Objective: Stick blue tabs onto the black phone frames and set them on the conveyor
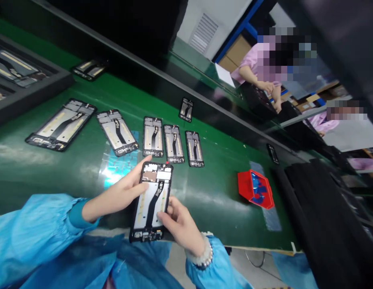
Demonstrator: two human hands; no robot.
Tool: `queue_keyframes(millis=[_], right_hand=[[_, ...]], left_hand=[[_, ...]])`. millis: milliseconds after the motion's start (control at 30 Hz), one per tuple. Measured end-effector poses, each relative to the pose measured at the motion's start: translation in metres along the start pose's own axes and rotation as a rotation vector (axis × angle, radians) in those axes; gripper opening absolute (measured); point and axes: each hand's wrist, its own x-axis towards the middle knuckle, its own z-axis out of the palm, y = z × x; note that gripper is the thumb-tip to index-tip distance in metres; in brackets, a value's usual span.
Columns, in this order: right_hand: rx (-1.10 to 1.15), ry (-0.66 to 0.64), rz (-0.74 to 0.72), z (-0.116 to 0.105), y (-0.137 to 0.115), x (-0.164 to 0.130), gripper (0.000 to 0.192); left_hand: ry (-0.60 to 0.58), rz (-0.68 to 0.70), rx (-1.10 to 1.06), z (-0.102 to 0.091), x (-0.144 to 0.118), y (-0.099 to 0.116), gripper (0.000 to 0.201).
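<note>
The phone frame (151, 200) is in both hands over the near edge of the green belt (222, 192), open side up, so its flex cable and plates face the head camera. The left hand (123, 194) closes on its left edge, thumb across the top corner, fingers underneath. The right hand (182, 224) pinches the lower right edge, thumb on the inner plate, which seems to steady the frame. It sits between the two hands, touching both. Beyond it, five similar frames (153, 136) lie face-up in a row on the belt, well apart from a red bin (255, 188) to the right. A co-worker's hand (269, 86) rests on the far side.
</note>
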Motion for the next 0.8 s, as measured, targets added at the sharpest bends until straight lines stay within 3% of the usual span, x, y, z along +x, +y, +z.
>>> queue_keyframes(millis=[100,167,200,300,400,467,567,667,800], right_hand=[[-0.129,0.220,-0.043,-0.046,-0.027,0.024,0.031],[-0.285,0.468,-0.063,-0.099,-0.059,0.059,0.030],[-0.376,0.606,0.000,-0.127,-0.076,0.079,0.028],[-0.480,0.783,0.117,-0.202,-0.115,0.136,0.028],[-0.577,0.900,0.216,-0.244,-0.128,0.176,0.034],[-0.663,0.965,0.264,-0.254,-0.128,0.193,0.035],[-0.811,1.033,0.281,-0.248,-0.123,0.218,0.035],[-0.955,1.019,0.253,-0.220,-0.116,0.254,0.039],[-1.072,0.888,0.218,-0.179,-0.120,0.292,0.059]], left_hand=[[0.003,0.102,-0.018,-0.002,-0.001,-0.005,0.083],[0.054,0.141,0.105,-0.005,0.000,-0.012,0.075],[0.079,0.133,0.197,-0.006,0.000,-0.016,0.067],[0.131,0.094,0.473,-0.010,0.004,-0.029,0.045],[0.161,0.161,0.714,-0.012,0.003,-0.041,0.038],[0.173,0.212,0.846,-0.012,0.000,-0.047,0.038],[0.139,0.239,0.957,-0.010,-0.008,-0.052,0.044],[0.055,0.268,0.990,-0.008,-0.012,-0.048,0.049],[0.111,0.341,0.971,-0.005,-0.005,-0.034,0.041]])
